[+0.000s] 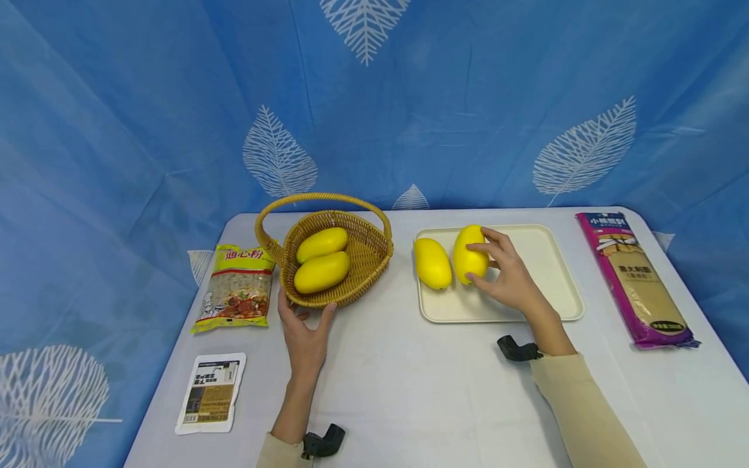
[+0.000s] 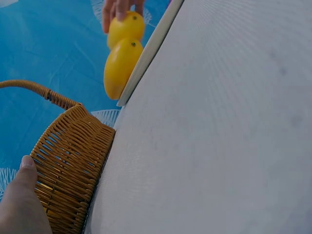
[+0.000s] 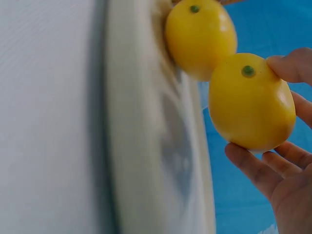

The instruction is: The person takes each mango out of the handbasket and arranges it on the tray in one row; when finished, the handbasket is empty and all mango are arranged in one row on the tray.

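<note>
My right hand (image 1: 510, 281) grips a yellow mango (image 1: 470, 252), thumb on one side and fingertips on the other. In the right wrist view this mango (image 3: 251, 105) stands close against a second one, its green stem spot facing the camera. That second mango (image 1: 433, 263) lies at the left end of a cream tray (image 1: 541, 260). On the left, my left hand (image 1: 305, 341) holds the near side of a wicker basket (image 1: 367, 253), its thumb (image 2: 28, 168) at the rim. Two more mangoes (image 1: 322, 272) lie side by side inside the basket.
A yellow-topped pasta bag (image 1: 236, 286) lies left of the basket, with a white flat packet (image 1: 212, 393) nearer the front. To the tray's right is a long purple noodle pack (image 1: 634, 279). The basket's tall handle (image 1: 328, 196) arches over its back. A blue curtain (image 1: 445, 130) hangs behind.
</note>
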A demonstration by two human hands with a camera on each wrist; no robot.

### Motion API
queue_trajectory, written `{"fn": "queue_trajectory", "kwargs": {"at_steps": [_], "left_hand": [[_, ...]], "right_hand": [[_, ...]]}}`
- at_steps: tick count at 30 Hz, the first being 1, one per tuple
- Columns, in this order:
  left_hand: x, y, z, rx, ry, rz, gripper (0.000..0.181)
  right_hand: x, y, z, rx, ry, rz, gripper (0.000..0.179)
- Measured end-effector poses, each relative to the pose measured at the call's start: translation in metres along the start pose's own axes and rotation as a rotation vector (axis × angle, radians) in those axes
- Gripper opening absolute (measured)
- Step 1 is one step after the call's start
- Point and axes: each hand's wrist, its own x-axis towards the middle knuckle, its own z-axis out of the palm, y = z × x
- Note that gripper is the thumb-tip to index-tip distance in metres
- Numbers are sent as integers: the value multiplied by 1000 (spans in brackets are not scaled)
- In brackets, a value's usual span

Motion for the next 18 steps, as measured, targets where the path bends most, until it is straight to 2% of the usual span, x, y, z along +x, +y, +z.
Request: {"fn": "queue_trajectory", "kwargs": {"at_steps": [8, 13, 18], "left_hand": [[0, 0, 0, -5, 0, 2, 100], [0, 0, 0, -1, 0, -1, 101], [0, -2, 1, 2, 6, 6, 101]], "right_hand": [[-4, 13, 8, 72, -73, 67, 51], [-5, 13, 10, 75, -101, 91, 54], [-8, 16, 8, 35, -102, 95, 58]]}}
